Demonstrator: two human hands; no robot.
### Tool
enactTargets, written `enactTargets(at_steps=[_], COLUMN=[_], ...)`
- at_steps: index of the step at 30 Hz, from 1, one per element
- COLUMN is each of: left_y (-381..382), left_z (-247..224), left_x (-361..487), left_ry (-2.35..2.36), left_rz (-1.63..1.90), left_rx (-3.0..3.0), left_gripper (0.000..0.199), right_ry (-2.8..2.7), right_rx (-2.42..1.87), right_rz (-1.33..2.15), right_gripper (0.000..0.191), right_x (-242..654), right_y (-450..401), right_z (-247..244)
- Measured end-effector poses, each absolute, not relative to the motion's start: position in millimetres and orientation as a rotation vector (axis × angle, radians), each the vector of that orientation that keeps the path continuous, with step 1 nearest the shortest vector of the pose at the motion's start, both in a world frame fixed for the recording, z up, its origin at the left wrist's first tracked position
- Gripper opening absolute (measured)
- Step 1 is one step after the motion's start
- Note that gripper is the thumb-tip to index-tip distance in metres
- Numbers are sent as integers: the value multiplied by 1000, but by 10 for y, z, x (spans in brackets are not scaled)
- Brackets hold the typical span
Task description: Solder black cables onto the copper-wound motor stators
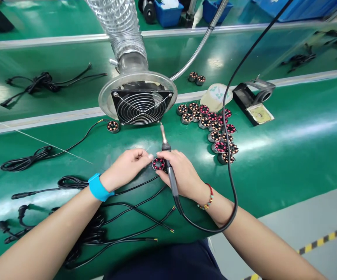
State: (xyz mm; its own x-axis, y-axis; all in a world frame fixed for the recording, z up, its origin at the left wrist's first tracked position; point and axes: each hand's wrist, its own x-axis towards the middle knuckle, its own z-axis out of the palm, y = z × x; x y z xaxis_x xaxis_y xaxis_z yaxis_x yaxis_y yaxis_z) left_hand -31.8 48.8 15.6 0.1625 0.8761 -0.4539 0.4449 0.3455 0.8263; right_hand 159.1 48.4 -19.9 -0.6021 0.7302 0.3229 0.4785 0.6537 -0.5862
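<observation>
My right hand (pixel 181 171) holds a soldering iron (pixel 172 179), its tip pointing up and away near the fan's lower edge. The same hand's thumb and fingers grip a small round motor stator (pixel 158 164) with red and black parts. My left hand (pixel 130 165), with a blue wristband, is closed just left of the stator; a thin wire seems to stick out of its fingertips, too fine to make out well. A black cable (pixel 136 186) runs from below the left wrist towards the stator.
A fume fan (pixel 142 108) on a duct hangs ahead. Several stators (pixel 215 126) stand to the right, near a soldering iron stand (pixel 254 101). Black cables (pixel 25 161) lie left and below. The iron's cord (pixel 231 171) loops over my right forearm.
</observation>
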Motion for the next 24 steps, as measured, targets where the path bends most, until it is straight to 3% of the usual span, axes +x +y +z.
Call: enactTargets(at_steps=[9, 17, 20, 24], left_y=[507, 230, 232, 326], left_z=[166, 199, 224, 315], left_x=[-371, -256, -232, -302], left_ry=[1436, 1403, 1392, 1297], left_rz=[548, 76, 140, 283], left_rx=[1365, 1924, 1759, 1366], left_gripper=[21, 12, 8, 18], right_ry=[-2355, -2143, -2039, -1879], right_rx=[-937, -980, -982, -915], right_rz=[669, 714, 767, 950], right_gripper=[40, 48, 40, 36], right_x=[1641, 1778, 1760, 1689], right_y=[526, 595, 568, 508], right_z=[-154, -101, -84, -95])
